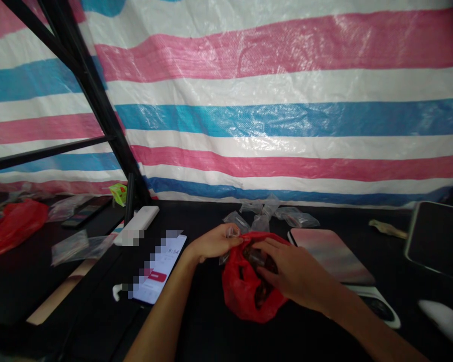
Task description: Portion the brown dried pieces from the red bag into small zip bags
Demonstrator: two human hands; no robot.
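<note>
A red plastic bag (241,294) lies on the black table in front of me. My left hand (215,242) pinches the bag's upper rim together with a small clear packet (232,232). My right hand (292,274) reaches into the bag's mouth with its fingers curled around dark contents; what they grip is hidden. Several small clear plastic packets (272,213) lie just behind the bag.
A phone (160,269) with a lit screen lies left of the bag, a white power bank (138,225) behind it. Right of the bag sit a tablet-like slab (330,256), a dark pad (438,239) and a white mouse (443,319). Another red bag (13,226) lies far left beside black frame bars (98,105).
</note>
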